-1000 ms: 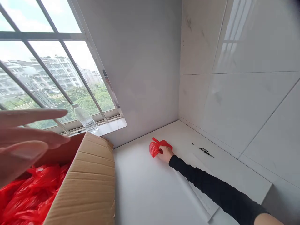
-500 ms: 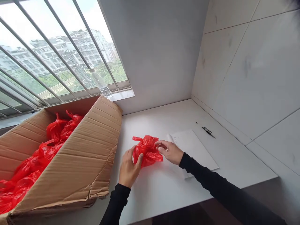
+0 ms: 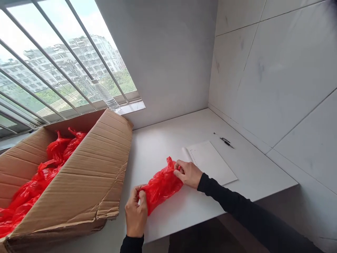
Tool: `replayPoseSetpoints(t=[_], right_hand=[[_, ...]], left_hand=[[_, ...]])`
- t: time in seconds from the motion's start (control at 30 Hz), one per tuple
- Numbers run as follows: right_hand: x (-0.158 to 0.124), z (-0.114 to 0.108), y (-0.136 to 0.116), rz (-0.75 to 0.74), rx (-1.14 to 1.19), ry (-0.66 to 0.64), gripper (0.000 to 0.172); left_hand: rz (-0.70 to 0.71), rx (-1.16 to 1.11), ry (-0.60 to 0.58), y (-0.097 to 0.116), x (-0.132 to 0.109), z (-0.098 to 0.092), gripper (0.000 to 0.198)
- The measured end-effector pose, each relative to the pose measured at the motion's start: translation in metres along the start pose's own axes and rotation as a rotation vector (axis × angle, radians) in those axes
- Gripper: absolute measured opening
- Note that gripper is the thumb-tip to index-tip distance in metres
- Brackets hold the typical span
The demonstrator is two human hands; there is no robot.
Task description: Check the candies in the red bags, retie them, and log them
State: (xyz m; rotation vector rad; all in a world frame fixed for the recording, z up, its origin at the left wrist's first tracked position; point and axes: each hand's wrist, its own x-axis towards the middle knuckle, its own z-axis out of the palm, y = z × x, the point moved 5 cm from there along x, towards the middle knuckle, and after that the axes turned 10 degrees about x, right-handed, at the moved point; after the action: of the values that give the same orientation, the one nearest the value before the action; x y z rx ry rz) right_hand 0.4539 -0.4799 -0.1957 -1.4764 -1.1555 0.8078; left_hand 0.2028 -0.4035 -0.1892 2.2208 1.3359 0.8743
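Observation:
A red plastic bag (image 3: 162,184) is stretched between my two hands over the white table, low and near its front edge. My left hand (image 3: 137,209) pinches the bag's left end between thumb and fingers. At the upper right end, my right hand (image 3: 189,174) grips the bag with closed fingertips. The plastic is crinkled and looks untied along its length; what it contains, if anything, cannot be made out.
To the left stands an open cardboard box (image 3: 86,175) holding several knotted red bags (image 3: 59,146). A notepad (image 3: 210,160) and a pen (image 3: 225,141) lie on the white table (image 3: 158,140) to the right. A clear bottle (image 3: 105,95) stands on the windowsill.
The bunched red bag is now pulled out long. My left hand has moved left and nearer and closed on one end; my right hand has closed on the other. The view has shifted right.

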Motion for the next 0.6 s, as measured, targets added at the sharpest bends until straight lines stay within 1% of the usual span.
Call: replayPoseSetpoints(t=[0.07, 0.1, 0.17, 0.2, 0.27, 0.3, 0.33, 0.37, 0.4, 0.43, 0.47, 0.53, 0.6], right_hand=[[-0.012, -0.009, 0.008, 0.037, 0.032, 0.064, 0.006], [-0.018, -0.012, 0.012, 0.056, 0.057, 0.079, 0.007], [-0.029, -0.01, 0.02, 0.083, 0.116, 0.074, 0.011], [-0.034, -0.007, 0.023, 0.091, 0.145, 0.064, 0.012], [-0.041, -0.002, 0.027, 0.099, 0.194, 0.052, 0.015], [-0.044, -0.001, 0.028, 0.102, 0.214, 0.052, 0.016], [-0.046, -0.002, 0.028, 0.106, 0.231, 0.057, 0.017], [-0.047, -0.005, 0.027, 0.112, 0.244, 0.065, 0.019], [-0.048, -0.009, 0.027, 0.12, 0.257, 0.076, 0.02], [-0.049, -0.014, 0.026, 0.13, 0.26, 0.097, 0.021], [-0.05, -0.02, 0.024, 0.135, 0.242, 0.131, 0.021], [-0.052, -0.03, 0.016, 0.107, 0.128, 0.227, 0.02], [-0.054, -0.033, -0.001, -0.012, -0.042, 0.316, 0.015]], left_hand=[[-0.052, 0.008, 0.05, -0.006, -0.006, -0.006, 0.031], [-0.057, 0.014, 0.059, -0.004, -0.009, -0.007, 0.03], [-0.029, 0.027, 0.069, 0.011, -0.014, -0.006, 0.031], [0.007, 0.039, 0.073, 0.023, -0.015, -0.004, 0.035], [0.129, 0.094, 0.06, 0.047, -0.014, 0.004, 0.044], [0.197, 0.125, 0.044, 0.056, -0.012, 0.009, 0.042], [0.253, 0.153, 0.031, 0.062, -0.01, 0.013, 0.036], [0.286, 0.173, 0.025, 0.065, -0.007, 0.015, 0.027], [0.29, 0.18, 0.03, 0.063, -0.005, 0.014, 0.019], [0.266, 0.171, 0.047, 0.059, -0.002, 0.011, 0.016], [0.232, 0.159, 0.067, 0.054, -0.001, 0.006, 0.017], [0.17, 0.139, 0.101, 0.046, -0.002, -0.005, 0.024], [0.135, 0.13, 0.126, 0.048, -0.006, -0.015, 0.03]])
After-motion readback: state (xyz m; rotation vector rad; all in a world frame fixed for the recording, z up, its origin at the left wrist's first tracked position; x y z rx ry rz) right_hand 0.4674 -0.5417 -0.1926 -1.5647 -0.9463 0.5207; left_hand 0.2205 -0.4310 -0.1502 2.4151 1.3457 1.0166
